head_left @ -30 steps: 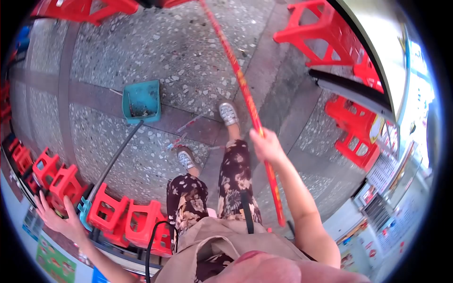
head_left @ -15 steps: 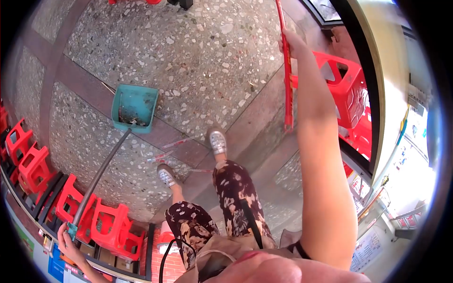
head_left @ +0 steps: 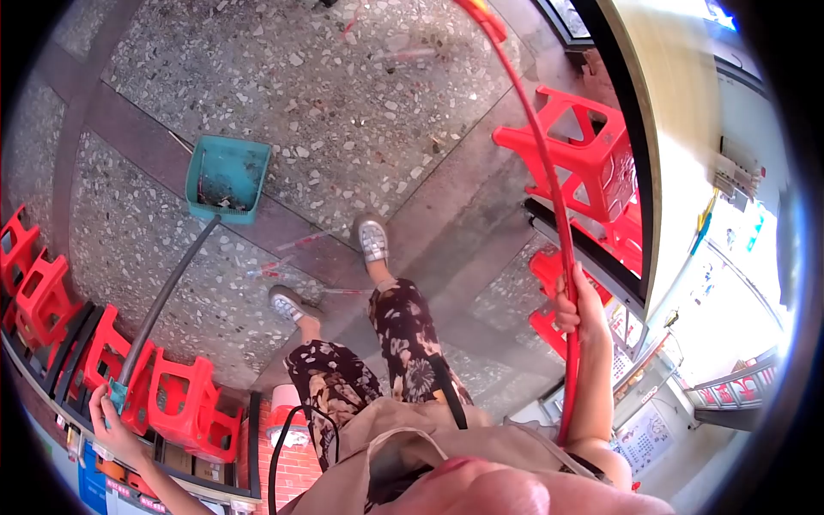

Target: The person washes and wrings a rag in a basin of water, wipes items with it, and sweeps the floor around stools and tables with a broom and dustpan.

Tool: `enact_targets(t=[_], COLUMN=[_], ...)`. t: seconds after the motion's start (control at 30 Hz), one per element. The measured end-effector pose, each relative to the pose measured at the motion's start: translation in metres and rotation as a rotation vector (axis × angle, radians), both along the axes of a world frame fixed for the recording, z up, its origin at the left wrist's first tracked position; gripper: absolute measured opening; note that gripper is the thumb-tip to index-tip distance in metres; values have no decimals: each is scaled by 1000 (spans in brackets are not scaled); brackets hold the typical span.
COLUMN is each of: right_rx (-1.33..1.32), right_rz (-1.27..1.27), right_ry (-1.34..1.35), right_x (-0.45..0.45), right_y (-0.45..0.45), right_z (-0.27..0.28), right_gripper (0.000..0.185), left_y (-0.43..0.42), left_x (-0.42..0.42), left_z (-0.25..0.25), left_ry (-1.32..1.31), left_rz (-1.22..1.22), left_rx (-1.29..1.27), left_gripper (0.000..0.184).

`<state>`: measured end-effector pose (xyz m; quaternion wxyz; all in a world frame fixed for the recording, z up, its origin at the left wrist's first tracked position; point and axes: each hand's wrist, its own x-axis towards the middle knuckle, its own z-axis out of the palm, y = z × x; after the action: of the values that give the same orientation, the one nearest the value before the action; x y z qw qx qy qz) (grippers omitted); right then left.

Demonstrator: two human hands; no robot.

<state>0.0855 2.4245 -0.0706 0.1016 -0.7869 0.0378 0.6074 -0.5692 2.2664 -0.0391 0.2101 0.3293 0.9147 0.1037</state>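
Note:
My right hand point(head_left: 582, 302) is wrapped round a long red pole point(head_left: 549, 172), which runs from beside my body up to the top edge of the view. At its top end is a red and yellow part point(head_left: 482, 19). On the left, my left hand point(head_left: 113, 429) is at the teal grip of the dustpan's long dark handle point(head_left: 163, 300), fingers curled against it. The teal dustpan point(head_left: 229, 176) rests on the floor with small debris inside.
Red stools point(head_left: 176, 396) stand in a row at the lower left. More red stools point(head_left: 592, 154) are at the right beside a long counter edge point(head_left: 639, 163). Clear-and-red strips point(head_left: 292, 245) lie on the speckled floor point(head_left: 335, 103) near my shoes.
My left hand has come to the dustpan handle, away from which it was spread open at first. My right hand reached far forward with the red pole, then came back toward my body.

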Motion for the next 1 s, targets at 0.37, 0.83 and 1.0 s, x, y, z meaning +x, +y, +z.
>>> enact_targets(t=[0.37,0.83,1.0], right_rx=[367,153,285], right_rz=[359,29,-137], right_ry=[-184,-48,1], right_x=[48,103,118], right_y=[180,73,177], right_z=[-256,-67,-253], right_gripper=[51,41,48], left_y=[-2,-27,-41], left_x=[-3,-28,-38], left_z=[-9,-15,-19], left_ry=[90,140,146], left_rz=[-90,-29,-145], left_rx=[9,39,40], left_gripper=[23,26,27])
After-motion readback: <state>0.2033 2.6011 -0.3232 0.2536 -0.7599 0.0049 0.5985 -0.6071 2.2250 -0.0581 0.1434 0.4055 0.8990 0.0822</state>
